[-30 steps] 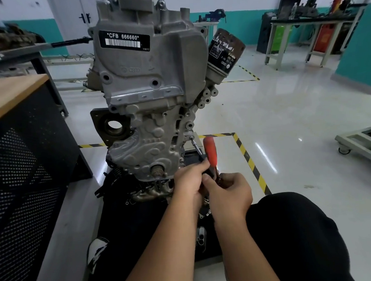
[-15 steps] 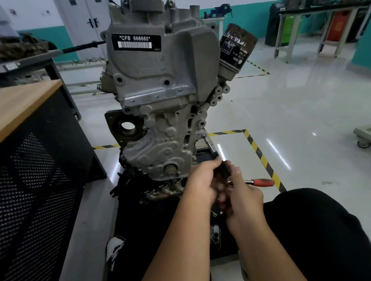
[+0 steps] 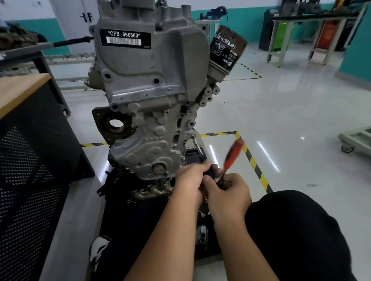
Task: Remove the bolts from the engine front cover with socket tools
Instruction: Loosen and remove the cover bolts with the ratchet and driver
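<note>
An engine stands upright on a black stand, its grey front cover facing the person. A slim socket extension runs from a bolt at the cover's lower right edge down toward the hands. The left hand curls its fingers round the black head of the ratchet where the extension joins it. The right hand sits just right of it and touching it, with thumb and fingers closed round the lower end of the ratchet's orange-red handle, which tilts up and to the right and is blurred. A black oil filter juts from the engine's upper right. A wood-topped cabinet with perforated black sides stands at the left. Yellow-black floor tape runs behind the handle.
</note>
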{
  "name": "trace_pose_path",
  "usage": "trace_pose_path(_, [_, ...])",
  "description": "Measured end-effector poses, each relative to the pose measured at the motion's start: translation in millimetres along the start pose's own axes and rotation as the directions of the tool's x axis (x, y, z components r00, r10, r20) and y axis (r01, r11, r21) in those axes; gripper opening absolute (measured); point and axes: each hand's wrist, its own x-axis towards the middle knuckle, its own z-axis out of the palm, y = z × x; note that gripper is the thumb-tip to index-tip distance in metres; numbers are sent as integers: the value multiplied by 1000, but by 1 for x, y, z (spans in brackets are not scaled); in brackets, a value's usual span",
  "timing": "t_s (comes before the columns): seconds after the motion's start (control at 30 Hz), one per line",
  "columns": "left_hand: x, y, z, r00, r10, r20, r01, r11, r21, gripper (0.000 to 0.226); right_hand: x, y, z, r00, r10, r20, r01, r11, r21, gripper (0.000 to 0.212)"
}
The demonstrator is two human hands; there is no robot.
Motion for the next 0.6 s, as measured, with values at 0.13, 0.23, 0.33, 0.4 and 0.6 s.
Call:
trace_pose_path(0.13, [2,-3,-2,1000,-27,15,25,996,86,26,0,-3,-2,993,108,-43,-101,985,141,31])
trace_pose_path(0.23, [7,-5,-2,1000,-22,6,21,999,45,23,7,-3,-7,979,205,-18,-194,947,255,37])
trace_pose_path(0.33, [7,-3,0,1000,5,6,-5,1000,17,17,7,0,-6,998,22,-61,-21,1000,23,24])
trace_pose_path(0.4, [5,-2,-2,1000,6,3,-6,1000,24,24,4,0,-3,998,-11,-59,12,1000,14,25])
trace_pose_path(0.6, [5,0,-3,998,-50,-44,48,998,-49,26,2,0,-1,985,162,61,-170,971,170,31])
